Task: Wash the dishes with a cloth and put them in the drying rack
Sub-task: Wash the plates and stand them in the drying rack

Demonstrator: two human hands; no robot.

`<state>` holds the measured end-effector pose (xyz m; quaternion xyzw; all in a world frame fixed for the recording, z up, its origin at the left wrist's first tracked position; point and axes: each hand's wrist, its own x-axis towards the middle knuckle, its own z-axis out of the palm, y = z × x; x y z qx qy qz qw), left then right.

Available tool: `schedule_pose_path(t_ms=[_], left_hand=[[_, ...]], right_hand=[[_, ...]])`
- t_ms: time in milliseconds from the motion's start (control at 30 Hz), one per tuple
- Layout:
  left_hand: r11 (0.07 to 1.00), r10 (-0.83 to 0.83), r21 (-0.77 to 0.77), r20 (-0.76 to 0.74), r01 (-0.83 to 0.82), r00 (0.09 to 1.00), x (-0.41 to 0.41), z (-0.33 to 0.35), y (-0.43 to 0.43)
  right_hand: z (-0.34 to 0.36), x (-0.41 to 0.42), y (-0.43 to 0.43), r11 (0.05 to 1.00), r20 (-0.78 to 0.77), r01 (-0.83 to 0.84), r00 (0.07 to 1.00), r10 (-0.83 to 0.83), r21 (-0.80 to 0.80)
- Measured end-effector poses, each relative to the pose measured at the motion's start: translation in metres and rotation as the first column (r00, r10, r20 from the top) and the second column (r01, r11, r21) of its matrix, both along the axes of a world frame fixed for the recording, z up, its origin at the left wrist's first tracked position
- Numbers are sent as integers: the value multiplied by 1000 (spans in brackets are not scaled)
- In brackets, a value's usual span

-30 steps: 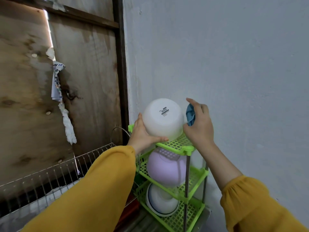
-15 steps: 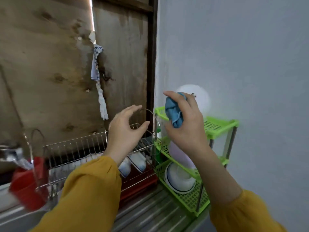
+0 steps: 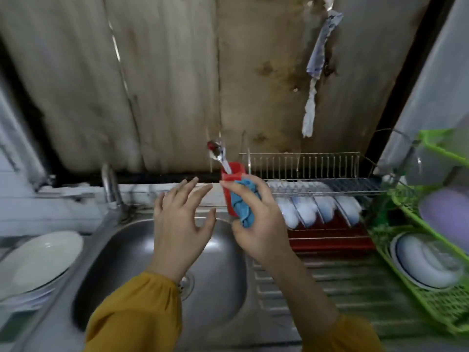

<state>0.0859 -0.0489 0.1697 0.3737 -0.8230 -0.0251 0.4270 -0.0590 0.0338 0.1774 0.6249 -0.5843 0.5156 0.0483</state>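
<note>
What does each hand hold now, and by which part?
The right hand grips the cloth, which is wadded up, round the whole wad. The left hand is open above the sink and holds nothing.

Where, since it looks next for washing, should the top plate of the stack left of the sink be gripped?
Take the top plate by its rim on the sink side, reaching leftward with the free left hand; the right hand holds the cloth. It lies face up on the stack, so thumb on the rim, fingers under probably works.
</note>
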Motion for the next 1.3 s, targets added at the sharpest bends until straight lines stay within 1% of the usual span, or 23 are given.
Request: schedule_pose_path(t_ms=[133,267,333,433,500,633,733,800,900,967,1067,1133,1200,1300], left_hand=[[989,136,48,88,-140,987,96,-26,-22],[963,224,104,198,-248,954,185,-54,-54],[947,233,169,225,-274,946,225,-69,-73],[920,274,214,248,-328,929,277,-90,-103],[908,286,235,255,-346,924,307,-105,-125],[858,299,325,311,-397,902,359,-133,-168],[819,301,378,359,-432,884,386,-148,-197],[797,274,414,402,-440,874,400,-159,-215],[747,164,514,472,-422,866,412,-176,-237],[706,72,576,520,-411,851,415,-186,-248],[668,-19,608,589,-428,808,415,-200,-261],[664,-65,601,640,-445,766,417,-210,-268],[678,-106,585,677,-445,728,420,-219,-271],[707,-114,563,689,-429,716,424,-228,-272]], right_hand=[[-21,82,-47,989,37,-87,996,84,116],[-42,160,-93,960,51,-166,986,158,226],[-53,198,-118,939,65,-198,980,187,282],[-68,249,-156,899,105,-252,968,229,357],[-75,280,-182,872,132,-263,965,229,412],[-91,329,-234,824,123,-273,962,245,497],[-107,352,-271,758,108,-289,954,281,585],[-122,364,-296,700,104,-300,945,309,648],[-146,377,-325,602,56,-290,925,377,743],[-161,382,-340,544,-12,-248,903,430,802],[-179,389,-357,455,-142,-138,837,528,880],[-190,394,-364,349,-182,-52,776,604,936],[-198,395,-367,279,-223,45,725,652,959],[-205,398,-370,261,-248,96,720,648,961]])
